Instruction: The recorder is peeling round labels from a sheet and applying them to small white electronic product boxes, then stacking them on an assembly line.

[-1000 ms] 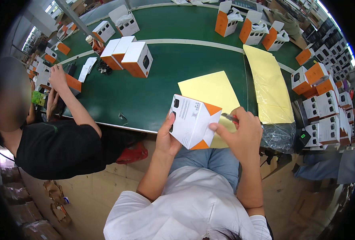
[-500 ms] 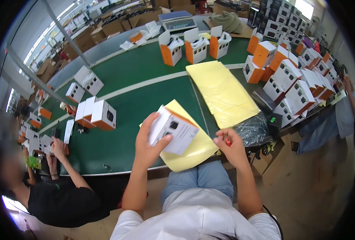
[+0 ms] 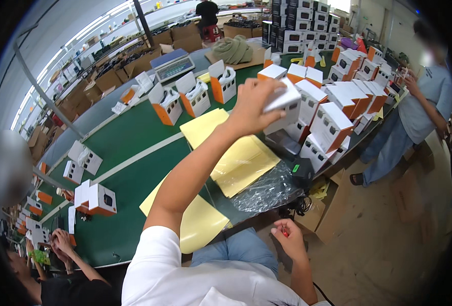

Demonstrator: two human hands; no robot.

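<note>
- Here, the left hand [image 3: 256, 104] is partly spread, fingers over the top and thumb along the side of a white box [image 3: 290, 106] it grips.
- This box is out at arm's length, in front of the boxes [image 3: 333, 126] heaped on the right; whether it touches them, I cannot tell.
- The right hand [image 3: 290, 238] is loosely curled around a small red thing [image 3: 285, 234], mostly hidden by the fingers, off the near edge of the counter [image 3: 134, 187].
- Near the left forearm lies a yellow sheet [image 3: 201, 223], jutting past the counter's edge.
- A yellow stack [image 3: 246, 166] lies beyond, with clear film [image 3: 267, 194] beside it.
- Three open boxes [image 3: 195, 100] stand in a row farther back.
- Closed boxes [image 3: 101, 198] sit together at left.
- At right stands a co-worker [image 3: 424, 109] in a light blue shirt.
</note>
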